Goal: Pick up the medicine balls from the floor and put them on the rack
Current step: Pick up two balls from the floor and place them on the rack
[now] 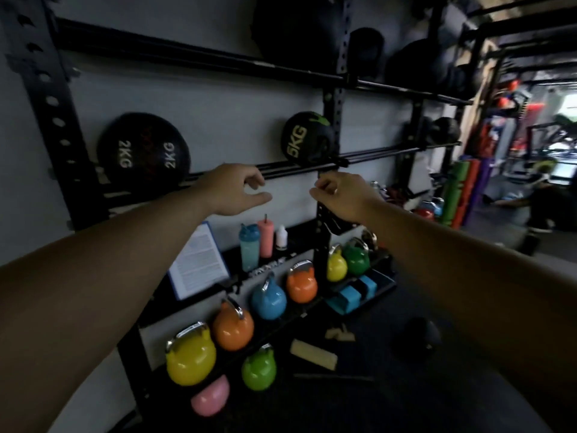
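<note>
The 2KG ball [139, 150] and 5KG ball [307, 138] are seen on the rack [336, 89] at mid-frame. A dark ball [416, 339] is left on the floor [374, 404], lower right. The left hand [232, 190] and right hand [343, 195] are loosely curled, holding nothing.

Yellow kettlebell [190, 362], blue bottle [249, 250], printed sheet [199, 264]

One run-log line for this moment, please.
left hand, right hand: empty; black round 5KG medicine ball: on black metal rail; dark round ball: on floor

The left hand [237, 190] and right hand [343, 196] are bare.
</note>
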### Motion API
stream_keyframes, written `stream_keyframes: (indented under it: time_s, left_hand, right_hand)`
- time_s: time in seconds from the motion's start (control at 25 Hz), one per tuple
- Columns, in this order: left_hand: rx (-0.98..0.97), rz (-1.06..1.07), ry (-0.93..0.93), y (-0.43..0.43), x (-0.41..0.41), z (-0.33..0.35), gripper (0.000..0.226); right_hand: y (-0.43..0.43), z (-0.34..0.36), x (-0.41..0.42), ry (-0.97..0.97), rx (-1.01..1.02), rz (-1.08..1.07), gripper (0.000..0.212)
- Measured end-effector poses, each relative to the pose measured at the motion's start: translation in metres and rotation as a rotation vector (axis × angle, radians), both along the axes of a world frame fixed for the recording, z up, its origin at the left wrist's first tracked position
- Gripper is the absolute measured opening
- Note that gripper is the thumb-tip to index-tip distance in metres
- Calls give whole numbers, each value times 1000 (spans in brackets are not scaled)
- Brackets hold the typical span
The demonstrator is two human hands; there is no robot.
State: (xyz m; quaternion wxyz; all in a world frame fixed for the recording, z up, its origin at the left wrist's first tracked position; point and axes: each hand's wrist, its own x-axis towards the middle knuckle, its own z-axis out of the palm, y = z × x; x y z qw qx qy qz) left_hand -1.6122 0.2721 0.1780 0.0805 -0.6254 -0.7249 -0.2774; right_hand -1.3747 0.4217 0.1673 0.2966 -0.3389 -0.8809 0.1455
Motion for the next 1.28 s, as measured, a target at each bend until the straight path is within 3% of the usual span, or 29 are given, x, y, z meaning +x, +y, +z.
stream_keyframes:
  time_s: [0.28,0.44,0.56,0.72,0.92,1.12,1.28]
  left_hand:
    - [-102,-118,107,19,155,-19,48]
    - [-179,-120,38,26,237,-58,37]
    - [-255,-164,-13,37,311,-106,40]
    - [-347,-236,19,54,387,-156,46]
    - [-446,-241,24,77,408,-202,52]
    - [-540,-290,-21,142,398,-264,58]
    - [-632,-341,-52,207,392,-328,58]
  right_hand:
    - [-18,-31,176,-33,-28,-138,36]
    - [-27,-74,296,-126,-109,-212,42]
    - [-33,-107,396,-175,-175,-264,58]
    - [-21,-151,485,-294,-214,-313,39]
    - [13,-222,513,-345,-305,-382,30]
    - [52,-294,482,-335,-423,-446,23]
    - [100,-354,452,-366,-475,-443,34]
